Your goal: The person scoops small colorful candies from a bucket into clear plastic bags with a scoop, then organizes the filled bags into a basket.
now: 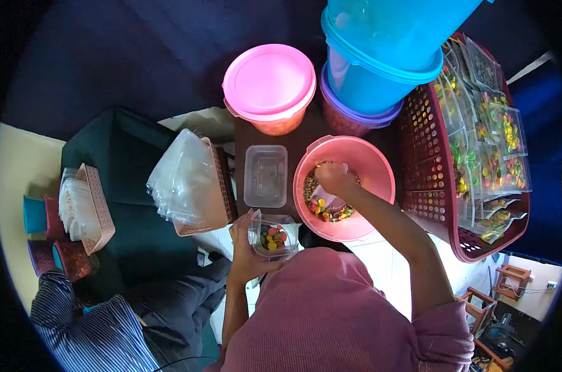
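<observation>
Dark backdrop, brown table: a left hand holds a clear tub of colorful pieces; right of that grip, the right hand, apparently wrapped around a pale scoop, dips inside a pink bucket, seemingly mid-scoop. Lifting would call for steadiness.

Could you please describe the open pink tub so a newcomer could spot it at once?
Find the big dark-red basket at picture right. Just left of it, the right hand reaches into the open pink tub. Unlike the pink-lidded tub, it is uncovered.
</observation>
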Motion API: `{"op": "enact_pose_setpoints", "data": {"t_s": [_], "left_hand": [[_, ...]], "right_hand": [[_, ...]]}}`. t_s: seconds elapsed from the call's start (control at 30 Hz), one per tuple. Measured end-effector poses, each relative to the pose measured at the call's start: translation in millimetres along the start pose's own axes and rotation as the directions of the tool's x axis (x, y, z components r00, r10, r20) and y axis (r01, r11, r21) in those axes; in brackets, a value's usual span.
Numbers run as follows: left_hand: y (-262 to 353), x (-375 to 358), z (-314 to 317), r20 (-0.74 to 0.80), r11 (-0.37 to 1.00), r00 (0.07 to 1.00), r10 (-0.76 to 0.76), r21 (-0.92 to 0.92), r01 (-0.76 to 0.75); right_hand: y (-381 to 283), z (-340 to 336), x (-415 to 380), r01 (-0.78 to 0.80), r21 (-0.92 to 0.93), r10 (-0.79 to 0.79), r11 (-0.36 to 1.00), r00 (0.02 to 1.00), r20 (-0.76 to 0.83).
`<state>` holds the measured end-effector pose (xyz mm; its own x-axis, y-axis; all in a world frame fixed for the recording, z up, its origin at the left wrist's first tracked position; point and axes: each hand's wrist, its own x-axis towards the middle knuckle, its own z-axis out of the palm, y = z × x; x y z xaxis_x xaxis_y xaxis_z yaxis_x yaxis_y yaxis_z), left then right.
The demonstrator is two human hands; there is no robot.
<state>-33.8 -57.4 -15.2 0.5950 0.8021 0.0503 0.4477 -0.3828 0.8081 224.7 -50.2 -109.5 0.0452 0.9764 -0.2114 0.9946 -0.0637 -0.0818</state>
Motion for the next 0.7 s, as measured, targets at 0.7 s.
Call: {"op": "enact_pose_setpoints", "data": {"t_s": [0.7], "left_hand": [[1,-4,6,0.038,1.000,0.999,0.005,0.023,-0.006]], "right_hand": [[36,68,-8,0.293,-0.090,-0.289,0.952,0.956,0.055]]}}
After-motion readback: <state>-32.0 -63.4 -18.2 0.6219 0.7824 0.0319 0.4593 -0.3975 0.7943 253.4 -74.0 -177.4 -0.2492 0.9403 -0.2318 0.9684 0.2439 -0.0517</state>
